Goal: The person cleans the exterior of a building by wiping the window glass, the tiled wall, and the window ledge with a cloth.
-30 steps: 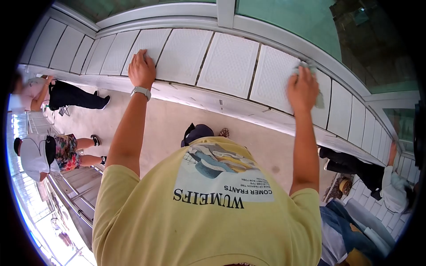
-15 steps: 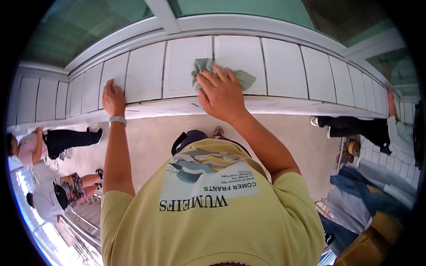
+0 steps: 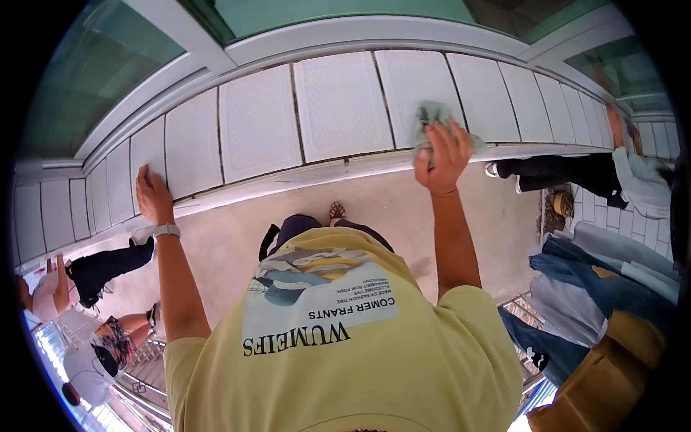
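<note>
A green cloth (image 3: 432, 112) lies bunched on the white tiled ledge (image 3: 337, 108), under and around the fingers of my right hand (image 3: 445, 157). That hand is pressed on the cloth near the ledge's front edge, its fingers slightly apart. Farther left, my left hand (image 3: 154, 196) rests at the front edge of the ledge, holding nothing, with a watch (image 3: 166, 230) on the wrist. Its fingers lie loosely extended on the tile.
A window frame (image 3: 374, 29) runs along the back of the ledge. Other people stand at the left (image 3: 90, 374) and at the right (image 3: 640, 180). Clothes (image 3: 576, 288) hang over a railing at lower right. A handrail (image 3: 140, 399) is at lower left.
My right hand and the cloth swept left along the ledge, then back right. The view has shifted too, and my left hand now appears farther left and lower.
</note>
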`<state>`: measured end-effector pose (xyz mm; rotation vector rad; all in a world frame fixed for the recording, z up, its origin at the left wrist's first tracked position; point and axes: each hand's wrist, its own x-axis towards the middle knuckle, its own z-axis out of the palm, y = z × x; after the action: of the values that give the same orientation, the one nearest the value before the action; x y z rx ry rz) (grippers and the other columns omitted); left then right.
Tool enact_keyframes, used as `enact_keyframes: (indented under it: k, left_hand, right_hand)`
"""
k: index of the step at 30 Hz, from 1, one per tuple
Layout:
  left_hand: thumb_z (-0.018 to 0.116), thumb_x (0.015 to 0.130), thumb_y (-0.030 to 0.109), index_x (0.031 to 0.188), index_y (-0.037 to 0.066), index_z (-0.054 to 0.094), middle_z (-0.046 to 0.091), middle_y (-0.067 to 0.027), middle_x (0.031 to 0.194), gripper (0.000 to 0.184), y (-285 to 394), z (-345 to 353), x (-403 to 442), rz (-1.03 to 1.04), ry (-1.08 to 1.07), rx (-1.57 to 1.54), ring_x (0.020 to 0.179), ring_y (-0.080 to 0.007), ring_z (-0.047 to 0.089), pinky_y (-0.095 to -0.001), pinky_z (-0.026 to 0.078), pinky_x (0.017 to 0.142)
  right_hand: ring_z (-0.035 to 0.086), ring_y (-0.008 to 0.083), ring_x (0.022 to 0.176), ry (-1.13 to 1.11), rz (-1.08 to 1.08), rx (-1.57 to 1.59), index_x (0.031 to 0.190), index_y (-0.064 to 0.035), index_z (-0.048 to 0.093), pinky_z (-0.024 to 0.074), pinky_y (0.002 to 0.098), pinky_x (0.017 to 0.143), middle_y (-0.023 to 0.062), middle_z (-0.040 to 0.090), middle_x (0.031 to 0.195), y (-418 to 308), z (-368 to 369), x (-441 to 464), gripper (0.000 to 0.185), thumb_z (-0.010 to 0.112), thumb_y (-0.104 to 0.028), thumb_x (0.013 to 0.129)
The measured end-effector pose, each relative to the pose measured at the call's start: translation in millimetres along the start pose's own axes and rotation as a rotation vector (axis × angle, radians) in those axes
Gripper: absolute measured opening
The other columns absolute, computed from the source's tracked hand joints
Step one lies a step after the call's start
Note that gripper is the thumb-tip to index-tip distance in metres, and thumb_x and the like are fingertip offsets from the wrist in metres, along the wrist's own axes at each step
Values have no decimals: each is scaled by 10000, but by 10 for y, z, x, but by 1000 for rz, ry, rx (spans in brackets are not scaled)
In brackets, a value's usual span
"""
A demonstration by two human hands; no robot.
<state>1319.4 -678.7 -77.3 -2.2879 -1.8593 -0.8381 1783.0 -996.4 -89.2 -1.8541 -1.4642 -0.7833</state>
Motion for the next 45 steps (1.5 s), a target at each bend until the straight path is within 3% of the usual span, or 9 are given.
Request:
enact_keyframes:
  k: [5, 18, 21, 26, 28, 29, 33, 37, 45]
  left_hand:
    - [490, 932, 247, 1166, 130, 612, 651, -94, 1124, 289, -33, 34, -1, 17, 37, -3, 997, -308, 615, -403, 472, 852]
    - [468, 940, 272, 1175, 130, 608, 642, -101, 1148, 308, -30, 35, 11, -6, 9, -5, 1026, -312, 603, -408, 467, 867]
    - [469, 938, 273, 1179, 131, 606, 642, -105, 1147, 311, -7, 17, 3, 4, 25, 13, 1026, -313, 603, -409, 465, 868]
    - [473, 934, 267, 1162, 121, 611, 652, -110, 1120, 304, -11, 27, 3, 8, 20, 12, 1008, -323, 610, -418, 473, 845]
    - [471, 934, 266, 1161, 119, 610, 654, -110, 1116, 304, -9, 29, 2, 8, 17, 13, 1002, -325, 612, -421, 474, 840]
    - [470, 934, 266, 1160, 118, 609, 656, -109, 1111, 303, -6, 26, 5, 7, 17, 18, 996, -327, 613, -424, 476, 835]
    - [469, 934, 266, 1163, 117, 606, 655, -108, 1113, 306, 9, 19, 13, 14, 19, 25, 997, -328, 612, -425, 476, 834]
    - [468, 933, 267, 1165, 120, 606, 649, -108, 1128, 307, -15, 45, -2, 6, 18, 22, 1015, -325, 605, -423, 469, 852]
    - [467, 931, 270, 1169, 123, 604, 640, -105, 1149, 312, -73, 86, 10, 25, 31, 20, 1037, -323, 595, -421, 461, 875]
  right_hand:
    - [541, 366, 1094, 103, -13, -104, 1047, -32, 651, 354, 494, 969, 126, 643, 1097, 618, -147, -128, 390, 399, -272, 870]
    - [492, 409, 1170, 128, 176, -247, 1134, -2, 618, 295, 505, 1052, 168, 605, 1181, 1481, -471, -263, 431, 340, -254, 923]
    - [459, 434, 1212, 200, 434, -362, 1257, 59, 516, 247, 492, 1098, 251, 523, 1285, 1796, -561, -332, 485, 353, -264, 935]
    - [427, 387, 1258, 364, 875, -150, 1389, 69, 328, 264, 444, 1100, 262, 373, 1421, 2146, -480, -470, 679, 486, -384, 908]
    - [440, 361, 1241, 611, 1632, 416, 1378, 62, 358, 337, 436, 1057, 238, 396, 1408, 1860, -445, -200, 727, 533, -448, 889]
    - [467, 341, 1208, 553, 1684, 463, 1380, 61, 352, 388, 421, 1015, 218, 412, 1398, 1621, -486, -77, 803, 547, -529, 871]
    - [464, 342, 1219, 565, 1709, 460, 1391, 55, 335, 385, 418, 1018, 211, 411, 1405, 1337, -225, -228, 835, 521, -573, 874]
    - [360, 347, 1324, 417, 1620, 543, 1467, 61, 87, 309, 383, 1082, 247, 239, 1497, 627, -11, -238, 978, 437, -641, 883]
    - [372, 305, 1298, 267, 1661, 827, 1440, 69, 213, 314, 340, 1058, 215, 330, 1443, -515, 180, -105, 895, 470, -591, 893]
